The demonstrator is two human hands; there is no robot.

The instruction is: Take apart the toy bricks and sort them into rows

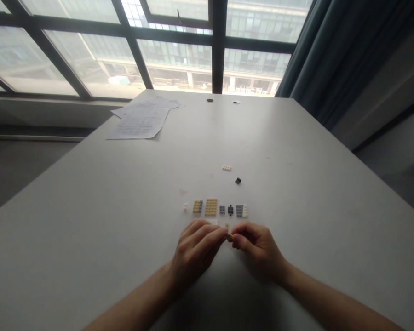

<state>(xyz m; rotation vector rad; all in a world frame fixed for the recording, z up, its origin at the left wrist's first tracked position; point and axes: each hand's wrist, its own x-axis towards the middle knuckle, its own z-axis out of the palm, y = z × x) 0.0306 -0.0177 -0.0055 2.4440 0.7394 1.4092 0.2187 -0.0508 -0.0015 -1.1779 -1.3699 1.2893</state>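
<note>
Between the fingertips of my left hand and my right hand is a small tan building brick piece, pinched from both sides and partly covered by the fingers. Just beyond the hands lies a row of brick pieces: a small white one, a tan and grey plate, a larger tan plate, a small dark grey piece, a black piece with side knobs and a grey and white plate. A pale piece shows partly behind my left hand.
Farther out on the white table lie a white studded strip and a black piece. Printed papers rest at the far left. Two round holes sit near the far edge, before windows; a dark curtain hangs right.
</note>
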